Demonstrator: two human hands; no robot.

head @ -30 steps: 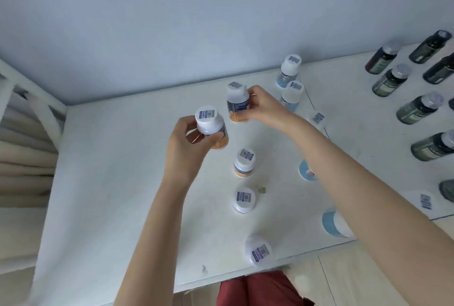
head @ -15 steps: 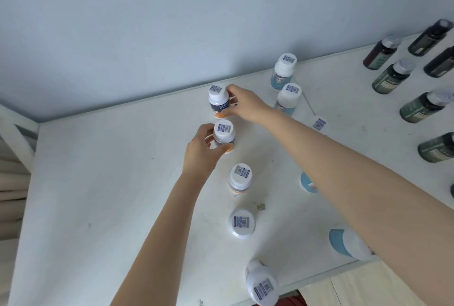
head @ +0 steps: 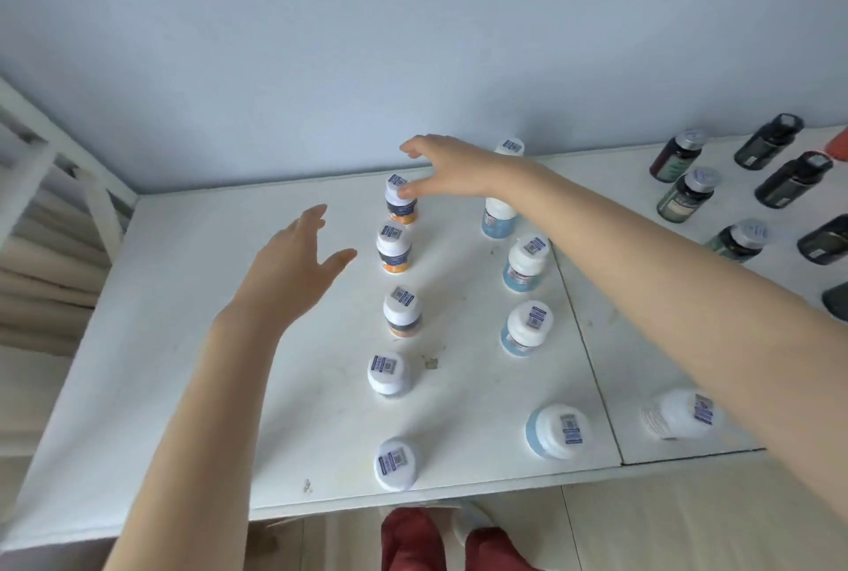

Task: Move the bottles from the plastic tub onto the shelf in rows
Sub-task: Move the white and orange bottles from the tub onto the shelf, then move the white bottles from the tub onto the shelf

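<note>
**Operator:** What is the state of the left hand (head: pixel 298 263)?

**Technician:** It is spread wide, with the fingers straight and the thumb out to the side. It holds nothing. It hovers above the shelf (head: pixel 183 341), just left of the second bottle (head: pixel 393 247) from the back of the left row (head: pixel 389 373). No contact is visible.

**Operator:** And the right hand (head: pixel 443 171)?

**Technician:** Its fingers are also fanned apart, and nothing is gripped. The thumb tip meets the cap of the rearmost bottle (head: pixel 400 199) in the same row. The other fingers stand clear above and behind that cap.

**Operator:** Where are the bottles?

**Technician:** All stand upright on the white shelf.
- The left row holds five bottles, running from the front edge to near the wall (head: pixel 413 42).
- The right row (head: pixel 527 327), with blue labels, runs parallel to it. The right forearm crosses over its rear part.
- One white bottle (head: pixel 679 419) stands alone near the front edge, beyond the seam and partly hidden by that forearm.
- Dark bottles (head: pixel 688 196) stand at the far right, well apart from both rows.
</note>
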